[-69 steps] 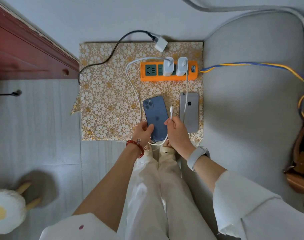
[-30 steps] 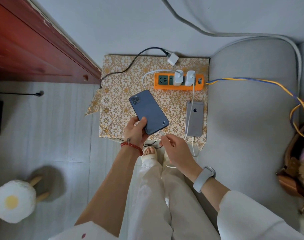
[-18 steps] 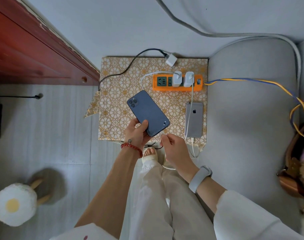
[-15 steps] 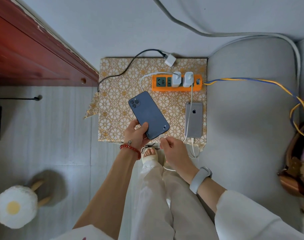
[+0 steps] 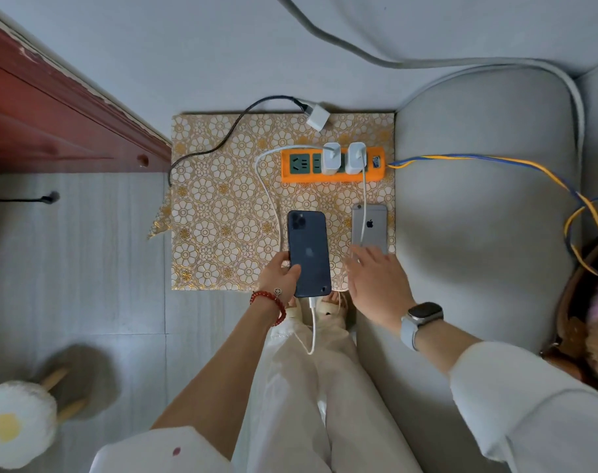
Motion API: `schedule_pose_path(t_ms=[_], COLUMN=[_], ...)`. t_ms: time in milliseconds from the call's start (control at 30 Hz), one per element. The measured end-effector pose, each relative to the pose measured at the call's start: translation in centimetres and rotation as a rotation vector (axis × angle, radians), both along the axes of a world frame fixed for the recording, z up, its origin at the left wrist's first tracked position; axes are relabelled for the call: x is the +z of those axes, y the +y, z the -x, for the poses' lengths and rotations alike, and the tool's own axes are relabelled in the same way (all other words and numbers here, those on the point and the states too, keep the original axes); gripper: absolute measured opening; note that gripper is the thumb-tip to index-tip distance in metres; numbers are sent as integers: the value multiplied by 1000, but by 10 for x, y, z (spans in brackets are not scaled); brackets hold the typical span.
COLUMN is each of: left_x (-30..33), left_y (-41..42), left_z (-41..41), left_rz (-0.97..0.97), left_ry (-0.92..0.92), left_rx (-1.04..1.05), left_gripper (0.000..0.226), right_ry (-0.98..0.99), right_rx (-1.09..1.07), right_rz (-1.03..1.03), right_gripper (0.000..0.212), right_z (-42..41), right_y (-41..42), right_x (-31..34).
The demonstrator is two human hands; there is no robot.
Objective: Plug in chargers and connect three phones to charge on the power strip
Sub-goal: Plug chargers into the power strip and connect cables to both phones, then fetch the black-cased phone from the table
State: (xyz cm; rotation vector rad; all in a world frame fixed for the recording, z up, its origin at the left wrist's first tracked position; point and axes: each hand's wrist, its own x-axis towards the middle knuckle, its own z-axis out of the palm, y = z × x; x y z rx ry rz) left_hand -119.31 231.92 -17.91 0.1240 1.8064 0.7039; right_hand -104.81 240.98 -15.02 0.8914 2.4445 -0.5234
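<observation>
An orange power strip [image 5: 301,175] lies at the back of a gold flower-patterned mat [image 5: 219,213], with two white chargers [image 5: 343,158] plugged into it. My left hand [image 5: 279,273] grips a dark blue phone [image 5: 308,252] face down, a white cable [image 5: 312,322] plugged into its near end. A silver phone [image 5: 369,225] lies face down to the right, with a white cable running over it from the strip. My right hand [image 5: 376,285] hovers open, fingers spread over that phone's near end. A third white charger [image 5: 317,117] with a black cable lies loose at the mat's back edge.
A grey sofa cushion [image 5: 478,216] borders the mat on the right, with blue and yellow wires [image 5: 495,160] running across it. A red wooden door frame [image 5: 62,124] stands at the left. A fried-egg stool [image 5: 16,423] sits at the lower left. My legs and sandalled feet are below the mat.
The white cable is now plugged into the blue phone. My left hand has turned the phone straight over the mat. My right hand has let go of the cable and moved toward the silver phone.
</observation>
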Motion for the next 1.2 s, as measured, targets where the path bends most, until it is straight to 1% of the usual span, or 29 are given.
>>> schedule_pose_path(t_ms=[100,167,233,300,467,600,667,800,867,1000,1100,1200], left_x=[-8,-11,-15,-17,-19,-19,-20,-19,-14,13,46,87], left_y=[12,21,30,39,54,54,54,55,52,37,17,-15], left_z=[-5,-9,-13,-17,-25,-35,-39,-39,-35,-24,-11,9], left_rz=[40,36,36,54,154,183,204,236,236,199,132,95], left_ry=[11,-15,4,81,300,388,403,361,359,397,465,518], left_rx=[-52,-33,-45,-99,-320,-449,-492,-492,-514,-469,-416,-294], left_gripper=[27,29,30,31,37,42,47,54,56,48,43,40], right_ry=[-80,-97,-103,-99,-76,-56,-47,-52,-58,-1,66,160], right_rx=[80,114,131,143,160,166,175,189,199,159,78,-93], right_rz=[-31,-43,-38,-39,-28,-15,-2,24,1,-27,13,146], right_gripper=[31,28,27,27,26,26,27,32,35,34,35,34], right_z=[-4,-10,-15,-18,-21,-26,-28,-31,-31,-23,-9,16], right_y=[14,20,26,32,40,40,40,39,37,30,20,5], right_x=[0,-1,-1,-2,-4,-7,-8,-9,-5,14,36,67])
